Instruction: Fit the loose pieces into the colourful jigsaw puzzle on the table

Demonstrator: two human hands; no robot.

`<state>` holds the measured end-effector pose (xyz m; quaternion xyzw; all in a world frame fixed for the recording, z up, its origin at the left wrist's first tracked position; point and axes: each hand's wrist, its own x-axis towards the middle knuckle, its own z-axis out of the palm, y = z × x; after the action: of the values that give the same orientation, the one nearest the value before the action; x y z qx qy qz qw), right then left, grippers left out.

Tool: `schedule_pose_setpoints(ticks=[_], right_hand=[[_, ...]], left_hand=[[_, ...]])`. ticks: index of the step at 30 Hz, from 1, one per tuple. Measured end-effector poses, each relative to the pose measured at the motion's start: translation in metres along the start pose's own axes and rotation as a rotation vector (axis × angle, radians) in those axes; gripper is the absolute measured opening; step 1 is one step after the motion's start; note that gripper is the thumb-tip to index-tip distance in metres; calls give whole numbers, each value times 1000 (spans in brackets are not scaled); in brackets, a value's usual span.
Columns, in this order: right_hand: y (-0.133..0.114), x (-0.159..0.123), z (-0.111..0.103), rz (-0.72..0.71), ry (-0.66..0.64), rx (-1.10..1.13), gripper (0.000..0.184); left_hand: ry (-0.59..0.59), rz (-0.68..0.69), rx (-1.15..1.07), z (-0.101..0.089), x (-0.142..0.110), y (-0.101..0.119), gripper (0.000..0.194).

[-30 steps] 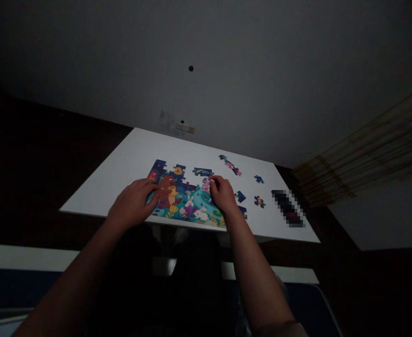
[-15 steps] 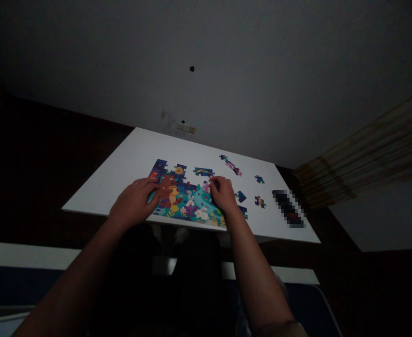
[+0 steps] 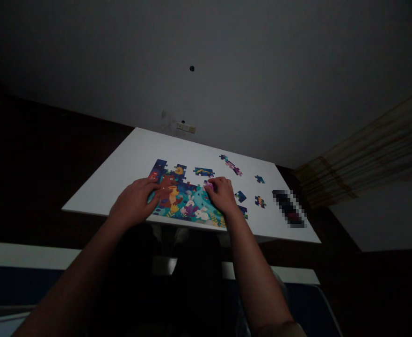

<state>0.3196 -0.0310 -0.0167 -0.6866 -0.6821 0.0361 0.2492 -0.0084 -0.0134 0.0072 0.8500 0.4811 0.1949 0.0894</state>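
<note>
A jigsaw puzzle [image 3: 188, 201] with a bear and white rabbits lies partly assembled near the table's front edge. My left hand [image 3: 134, 200] rests over its left border, thumb apart from the fingers, holding nothing. At the puzzle's upper right, my right hand [image 3: 223, 194] has thumb and fingertips closed on a pink-purple puzzle piece [image 3: 210, 185], which the fingers partly cover. Just above is a dark blue piece with a yellow streak [image 3: 203, 172], apart from the assembled part.
Loose pieces lie to the right: a pink group [image 3: 234, 168], a blue piece [image 3: 259, 179], a multicoloured piece [image 3: 260, 201] and a dark blue piece [image 3: 241, 196]. A pixelated dark object [image 3: 290, 209] is near the right edge of the white table [image 3: 104, 187]. A wall stands behind.
My right hand has shifted slightly, its thumb and fingertips moving a little left over the pink-purple piece. My left hand has stayed in place.
</note>
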Motion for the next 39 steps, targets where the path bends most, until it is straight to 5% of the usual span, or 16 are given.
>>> schedule_pose_setpoints(ticks=[39], right_hand=[[-3, -2, -4, -23, 2, 47, 32]], left_hand=[[17, 25, 7, 1, 0, 0, 45]])
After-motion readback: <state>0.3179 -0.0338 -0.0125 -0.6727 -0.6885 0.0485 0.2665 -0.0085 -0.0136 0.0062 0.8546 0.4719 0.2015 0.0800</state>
